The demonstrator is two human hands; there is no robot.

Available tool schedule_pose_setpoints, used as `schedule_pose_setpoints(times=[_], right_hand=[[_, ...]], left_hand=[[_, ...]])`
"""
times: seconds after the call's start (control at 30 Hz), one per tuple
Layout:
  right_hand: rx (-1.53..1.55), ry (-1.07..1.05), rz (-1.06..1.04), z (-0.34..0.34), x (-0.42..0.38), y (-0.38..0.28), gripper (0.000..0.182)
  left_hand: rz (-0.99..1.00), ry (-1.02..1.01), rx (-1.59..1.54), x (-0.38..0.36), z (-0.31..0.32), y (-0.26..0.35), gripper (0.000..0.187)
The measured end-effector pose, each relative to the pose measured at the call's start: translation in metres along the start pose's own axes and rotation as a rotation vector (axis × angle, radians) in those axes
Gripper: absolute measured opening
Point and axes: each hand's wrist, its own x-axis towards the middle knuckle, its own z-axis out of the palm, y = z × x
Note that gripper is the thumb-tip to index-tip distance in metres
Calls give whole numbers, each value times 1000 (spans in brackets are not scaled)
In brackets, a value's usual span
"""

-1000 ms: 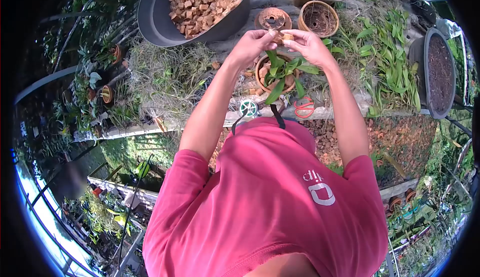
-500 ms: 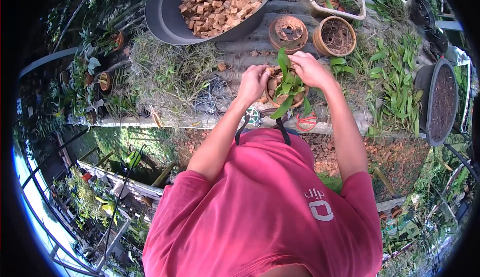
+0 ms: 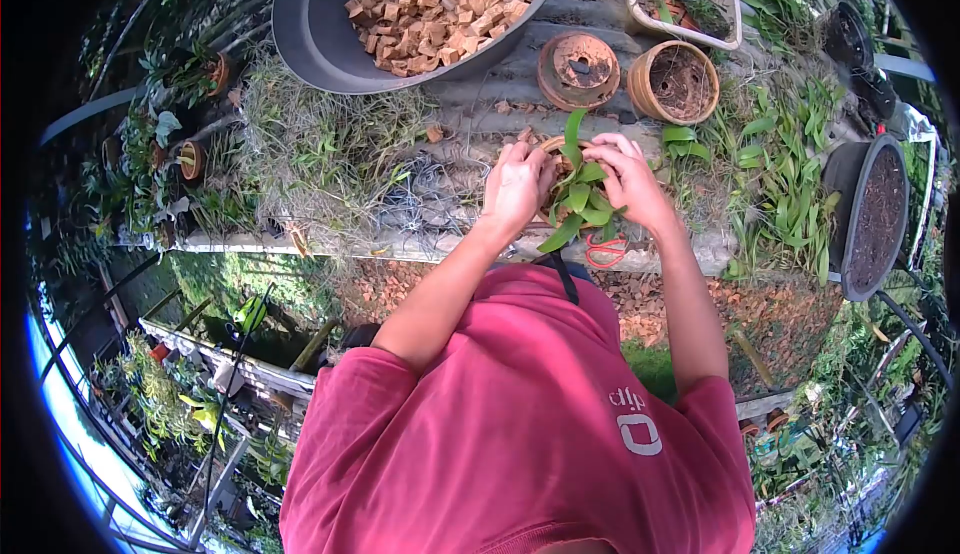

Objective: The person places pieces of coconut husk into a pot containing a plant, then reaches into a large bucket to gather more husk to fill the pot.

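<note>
A small plant with broad green leaves (image 3: 578, 197) stands in a clay pot (image 3: 553, 143) close to the table's front edge. My left hand (image 3: 515, 189) is at the pot's left side, its fingers bent and closed over the rim. What those fingertips hold, if anything, is hidden. On the opposite side, my right hand (image 3: 630, 182) curls its fingers onto the pot's right rim beside the leaves. Both hands and the leaves cover most of the pot's inside. Red-handled scissors (image 3: 605, 251) lie just in front of the pot.
A large dark tub (image 3: 310, 29) of brown husk chunks (image 3: 440, 9) stands at the back left. Behind the pot are two more clay pots (image 3: 578, 71) (image 3: 674, 82) and a pale rectangular planter (image 3: 735, 14). Uprooted plants (image 3: 795, 184) and tangled wire (image 3: 430, 189) flank the work spot.
My left hand has shifted right and turned, now reaching over the pot's rim, where before its fingers pinched at the left edge. My right hand has moved slightly down. The view has shifted a little.
</note>
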Motion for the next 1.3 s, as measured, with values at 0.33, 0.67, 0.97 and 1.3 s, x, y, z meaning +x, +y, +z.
schedule_pose_setpoints(times=[0.33, 0.67, 0.97, 1.3], right_hand=[[-251, -74, -66, 5, 28, 14, 38], [-79, -18, -91, 3, 17, 24, 31], [-147, 33, -103, 3, 28, 10, 28], [-230, -3, -58, 14, 26, 5, 25]], left_hand=[[-112, -88, -164, 16, -6, 4, 39], [3, -219, -434, 26, -3, -3, 38], [53, -248, -422, 3, -2, -11, 24], [69, -192, -453, -11, -3, -10, 31]])
